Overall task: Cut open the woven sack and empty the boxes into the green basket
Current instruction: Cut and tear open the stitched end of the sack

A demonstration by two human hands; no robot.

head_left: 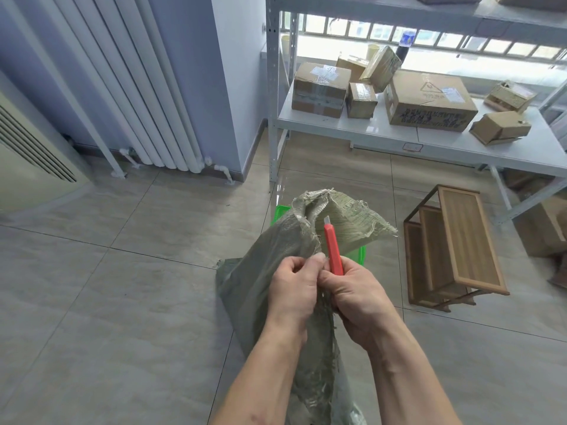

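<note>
The woven sack (291, 256) hangs over the green basket (280, 213), bunched in the left hand (293, 289). The right hand (352, 297) grips a red utility knife (333, 248) with sack fabric; a slip could nick the nearby fingers.
</note>
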